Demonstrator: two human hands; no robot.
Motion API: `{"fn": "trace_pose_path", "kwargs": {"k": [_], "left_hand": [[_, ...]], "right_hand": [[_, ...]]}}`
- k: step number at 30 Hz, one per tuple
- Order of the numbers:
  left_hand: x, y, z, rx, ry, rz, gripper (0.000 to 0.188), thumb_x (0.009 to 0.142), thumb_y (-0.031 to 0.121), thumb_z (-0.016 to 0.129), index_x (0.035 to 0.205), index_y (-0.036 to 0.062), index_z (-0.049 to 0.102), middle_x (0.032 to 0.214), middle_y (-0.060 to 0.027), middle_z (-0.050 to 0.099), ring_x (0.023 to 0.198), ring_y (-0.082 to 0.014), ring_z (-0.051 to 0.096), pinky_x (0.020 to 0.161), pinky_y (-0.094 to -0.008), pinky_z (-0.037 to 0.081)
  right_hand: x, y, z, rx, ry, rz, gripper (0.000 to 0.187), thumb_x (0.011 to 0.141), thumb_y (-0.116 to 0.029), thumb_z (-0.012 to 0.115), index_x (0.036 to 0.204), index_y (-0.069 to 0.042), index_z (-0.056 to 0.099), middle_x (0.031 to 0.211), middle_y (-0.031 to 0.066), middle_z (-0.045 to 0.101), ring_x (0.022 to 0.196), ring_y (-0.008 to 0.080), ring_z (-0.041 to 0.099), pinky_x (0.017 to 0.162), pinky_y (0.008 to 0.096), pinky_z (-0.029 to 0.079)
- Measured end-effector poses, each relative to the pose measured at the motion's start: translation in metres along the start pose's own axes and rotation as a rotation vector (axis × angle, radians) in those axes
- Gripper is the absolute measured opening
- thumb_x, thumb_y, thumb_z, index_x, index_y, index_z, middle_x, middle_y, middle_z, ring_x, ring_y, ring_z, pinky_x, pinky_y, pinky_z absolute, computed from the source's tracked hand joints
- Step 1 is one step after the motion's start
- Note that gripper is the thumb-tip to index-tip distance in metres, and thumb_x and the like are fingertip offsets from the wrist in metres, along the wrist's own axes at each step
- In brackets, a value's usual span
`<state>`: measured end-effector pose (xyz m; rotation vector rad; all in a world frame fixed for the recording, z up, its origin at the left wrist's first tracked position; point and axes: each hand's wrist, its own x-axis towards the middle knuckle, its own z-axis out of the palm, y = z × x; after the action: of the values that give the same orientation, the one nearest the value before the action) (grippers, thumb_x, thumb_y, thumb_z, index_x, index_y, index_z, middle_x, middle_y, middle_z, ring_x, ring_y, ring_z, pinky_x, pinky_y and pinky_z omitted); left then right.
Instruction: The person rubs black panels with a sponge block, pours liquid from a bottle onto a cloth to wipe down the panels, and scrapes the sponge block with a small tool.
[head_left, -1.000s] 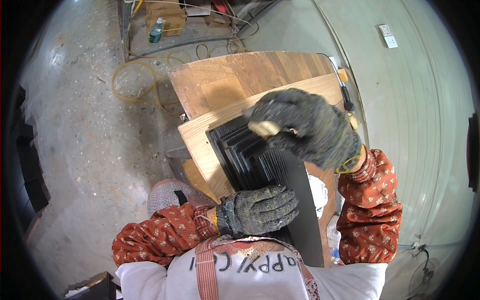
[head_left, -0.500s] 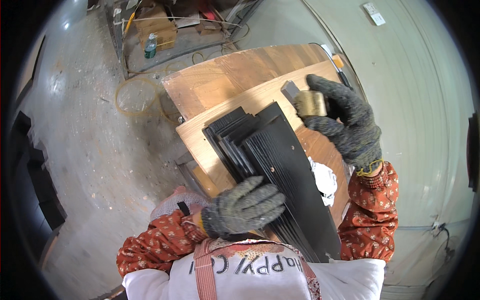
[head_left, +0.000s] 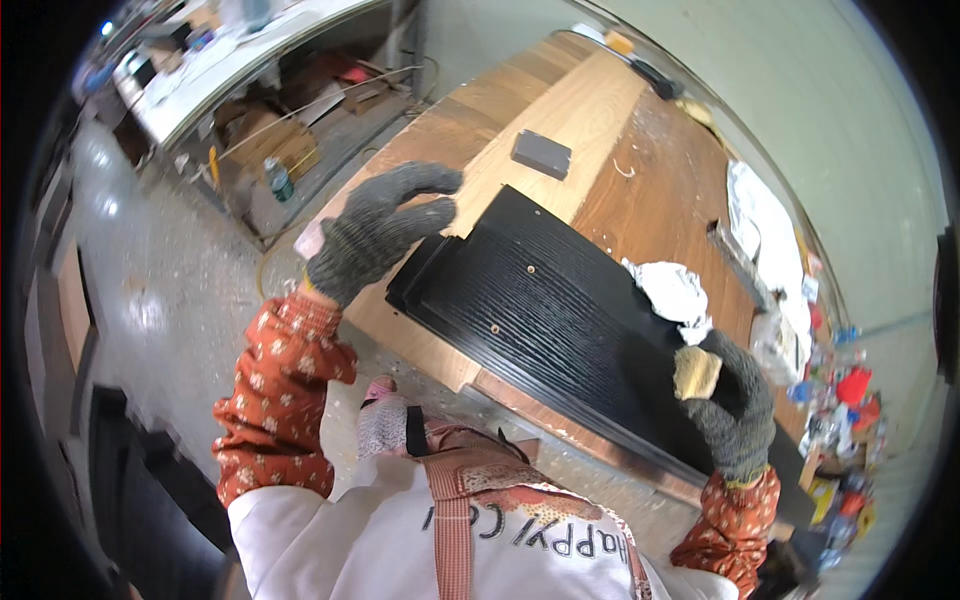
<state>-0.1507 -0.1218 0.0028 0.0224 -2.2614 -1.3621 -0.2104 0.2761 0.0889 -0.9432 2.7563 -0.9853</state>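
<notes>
Black board (head_left: 560, 285) lies along the bench's (head_left: 670, 165) near edge, long axis parallel; left hand (head_left: 372, 235), fingers parted and empty, is just beside its left end; right hand (head_left: 738, 415), fingers curled, grips tan block (head_left: 697, 373) toward its right end

Black grained panel (head_left: 575, 305) lies aslant; tan block (head_left: 697, 374) held near its edge.
</notes>
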Motion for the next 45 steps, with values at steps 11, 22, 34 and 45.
{"fn": "trace_pose_path", "kwargs": {"k": [11, 22, 34, 45], "left_hand": [[0.086, -0.044, 0.042, -0.147, -0.859, 0.224, 0.015, 0.082, 0.013, 0.068, 0.094, 0.0039, 0.07, 0.092, -0.0061, 0.069, 0.087, -0.0164, 0.064, 0.082, -0.0308, 0.051], [0.078, -0.057, 0.046, -0.369, -0.885, -0.051, 0.017, 0.08, 0.007, 0.067, 0.095, -0.0009, 0.07, 0.093, -0.0077, 0.067, 0.089, -0.0149, 0.061, 0.083, -0.0285, 0.05], [0.077, -0.032, 0.041, -0.267, -0.893, 0.018, 0.022, 0.08, 0.007, 0.06, 0.098, -0.0008, 0.07, 0.088, -0.0042, 0.065, 0.083, -0.0121, 0.057, 0.079, -0.0247, 0.046], [0.076, -0.04, 0.042, -0.256, -0.801, -0.048, 0.021, 0.082, 0.008, 0.06, 0.097, -0.0016, 0.07, 0.092, -0.005, 0.067, 0.086, -0.0125, 0.058, 0.082, -0.0254, 0.046]], "right_hand": [[-0.015, -0.117, 0.167, -0.233, 0.438, -0.09, 0.056, 0.073, -0.024, 0.08, 0.117, 0.003, 0.056, 0.099, 0.0166, 0.066, 0.086, 0.0281, 0.067, 0.07, 0.0366, 0.057], [-0.005, -0.148, 0.248, -0.486, 0.461, 0.002, 0.061, 0.072, -0.024, 0.073, 0.126, -0.004, 0.055, 0.095, 0.0113, 0.06, 0.074, 0.0214, 0.059, 0.057, 0.0338, 0.05], [-0.004, -0.146, 0.235, -0.39, 0.554, 0.008, 0.049, 0.076, -0.021, 0.068, 0.121, -0.003, 0.058, 0.092, 0.0122, 0.061, 0.07, 0.0263, 0.062, 0.057, 0.0369, 0.051], [-0.012, -0.143, 0.251, -0.569, 0.621, -0.073, 0.04, 0.08, -0.017, 0.056, 0.119, -0.01, 0.06, 0.106, 0.0064, 0.059, 0.081, 0.0215, 0.061, 0.061, 0.0361, 0.05]]}}
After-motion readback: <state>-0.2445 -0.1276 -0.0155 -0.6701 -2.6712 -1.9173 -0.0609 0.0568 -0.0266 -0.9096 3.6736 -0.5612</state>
